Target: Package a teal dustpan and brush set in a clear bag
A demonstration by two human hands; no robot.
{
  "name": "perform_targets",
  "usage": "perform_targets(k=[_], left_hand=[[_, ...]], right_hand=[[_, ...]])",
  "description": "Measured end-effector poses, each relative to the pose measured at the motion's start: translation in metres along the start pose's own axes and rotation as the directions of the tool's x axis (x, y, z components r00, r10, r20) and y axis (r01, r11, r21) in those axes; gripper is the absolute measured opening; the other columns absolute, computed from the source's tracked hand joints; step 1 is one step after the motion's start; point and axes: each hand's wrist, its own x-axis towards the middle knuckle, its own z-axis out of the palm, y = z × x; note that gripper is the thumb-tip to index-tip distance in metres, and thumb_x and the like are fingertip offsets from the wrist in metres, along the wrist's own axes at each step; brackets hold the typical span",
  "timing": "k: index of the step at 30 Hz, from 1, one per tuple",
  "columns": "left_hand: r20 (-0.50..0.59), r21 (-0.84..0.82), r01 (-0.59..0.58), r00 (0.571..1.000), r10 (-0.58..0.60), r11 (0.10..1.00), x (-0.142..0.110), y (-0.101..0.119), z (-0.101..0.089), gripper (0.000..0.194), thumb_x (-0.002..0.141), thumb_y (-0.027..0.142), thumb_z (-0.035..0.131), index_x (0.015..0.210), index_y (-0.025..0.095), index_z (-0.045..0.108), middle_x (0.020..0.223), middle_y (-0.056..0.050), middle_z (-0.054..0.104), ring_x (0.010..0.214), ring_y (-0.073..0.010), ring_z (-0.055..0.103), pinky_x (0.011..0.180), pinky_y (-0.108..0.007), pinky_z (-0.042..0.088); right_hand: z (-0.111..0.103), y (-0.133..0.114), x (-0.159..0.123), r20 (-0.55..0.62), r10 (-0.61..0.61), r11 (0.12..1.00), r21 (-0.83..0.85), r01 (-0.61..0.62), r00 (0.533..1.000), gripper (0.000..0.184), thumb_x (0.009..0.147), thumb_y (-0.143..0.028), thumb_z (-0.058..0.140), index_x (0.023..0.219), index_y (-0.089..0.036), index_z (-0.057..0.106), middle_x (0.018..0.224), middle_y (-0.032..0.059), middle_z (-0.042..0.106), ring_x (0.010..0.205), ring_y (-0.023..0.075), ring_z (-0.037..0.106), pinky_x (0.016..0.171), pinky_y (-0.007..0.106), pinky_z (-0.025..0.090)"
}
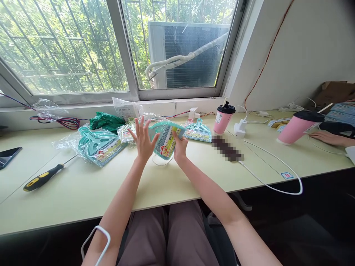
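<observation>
Above the table, my right hand point(180, 145) grips the right edge of a teal mini dustpan and brush set point(166, 138) in clear wrapping with a printed label. My left hand point(144, 138) is raised at the set's left side, fingers spread and holding nothing; whether its thumb touches the wrapping I cannot tell. To the left lie several similar wrapped teal dustpan sets point(101, 146), stacked and overlapping. Another teal dustpan set point(198, 131) rests behind my right hand, beside a pink cup point(224, 118).
A yellow-black screwdriver point(44, 178) and a phone point(9, 157) lie at the left. Green plastic point(107, 122) sits by the window. A white charger point(240, 127) and cable point(273, 186) are at the right. Another person's hand point(327, 137) rests near a second pink cup point(296, 128).
</observation>
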Motion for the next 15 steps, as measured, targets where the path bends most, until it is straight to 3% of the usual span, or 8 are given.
perform_targets(k=[3, 6, 11, 15], left_hand=[[0.057, 0.067, -0.088, 0.995, 0.085, 0.994, -0.014, 0.013, 0.011, 0.047, 0.086, 0.054, 0.059, 0.119, 0.021, 0.057, 0.138, -0.018, 0.053, 0.139, -0.0356, 0.038, 0.118, -0.06, 0.013], [-0.008, 0.17, -0.053, 0.998, 0.055, 0.984, -0.024, 0.024, 0.019, 0.028, 0.088, 0.044, 0.058, 0.104, 0.021, 0.06, 0.118, -0.018, 0.061, 0.119, -0.0335, 0.053, 0.11, -0.056, 0.025], [-0.014, 0.266, -0.003, 1.0, 0.007, 0.964, -0.021, 0.02, 0.016, 0.022, 0.092, 0.04, 0.052, 0.096, 0.02, 0.06, 0.108, -0.017, 0.061, 0.104, -0.0333, 0.054, 0.095, -0.052, 0.033], [0.053, 0.286, -0.064, 0.997, 0.051, 0.956, -0.014, 0.009, 0.009, 0.021, 0.094, 0.037, 0.047, 0.089, 0.021, 0.06, 0.102, -0.015, 0.063, 0.101, -0.0316, 0.054, 0.093, -0.051, 0.031]], right_hand=[[0.002, 0.007, -0.007, 0.038, 0.002, 1.0, -0.017, -0.002, 0.999, 0.03, 0.061, -0.04, 0.082, 0.074, -0.017, 0.066, 0.072, 0.0012, 0.072, 0.065, 0.016, 0.064, 0.061, 0.03, 0.054], [0.003, 0.011, -0.01, 0.059, -0.01, 0.999, -0.036, 0.012, 0.998, 0.029, 0.063, -0.041, 0.081, 0.072, -0.018, 0.067, 0.069, 0.001, 0.071, 0.066, 0.016, 0.063, 0.06, 0.028, 0.053], [0.001, 0.011, -0.011, 0.053, -0.013, 0.999, -0.041, 0.015, 0.999, 0.029, 0.063, -0.04, 0.081, 0.076, -0.017, 0.069, 0.073, 0.002, 0.072, 0.067, 0.0164, 0.063, 0.061, 0.029, 0.054], [0.002, 0.012, -0.012, 0.073, -0.034, 0.998, -0.059, 0.039, 0.997, 0.027, 0.062, -0.038, 0.082, 0.07, -0.017, 0.066, 0.07, 0.0004, 0.069, 0.064, 0.0147, 0.06, 0.062, 0.029, 0.053]])
